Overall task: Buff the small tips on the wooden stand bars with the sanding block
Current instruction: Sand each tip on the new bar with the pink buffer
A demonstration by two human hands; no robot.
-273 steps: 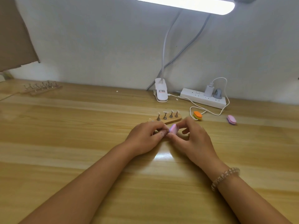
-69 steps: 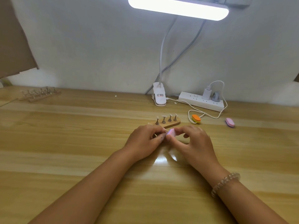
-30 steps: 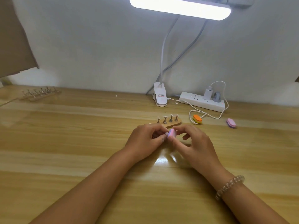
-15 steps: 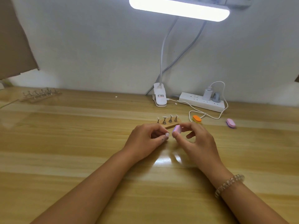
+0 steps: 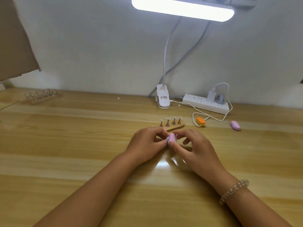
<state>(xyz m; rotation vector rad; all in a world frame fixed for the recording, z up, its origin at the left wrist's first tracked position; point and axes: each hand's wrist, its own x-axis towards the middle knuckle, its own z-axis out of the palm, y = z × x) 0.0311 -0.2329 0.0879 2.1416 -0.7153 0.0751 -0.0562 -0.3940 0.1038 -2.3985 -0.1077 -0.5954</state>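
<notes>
While our right hand (image 5: pixel 195 146) pinches the pink sanding block (image 5: pixel 171 138), our left hand (image 5: pixel 146 141) curls its fingers (image 5: pixel 158 132) beside it, their hold hidden; we cannot read the lamp clip (image 5: pixel 162 102) label.

The left hand (image 5: pixel 145 142) hides the near end of the wooden stand bar (image 5: pixel 177 126) and whatever its grip holds. The second stand (image 5: pixel 41 96), upper left, is blurred

left hand (image 5: pixel 145 142) pinching, right hand (image 5: pixel 196 145) pinching, close together
</notes>
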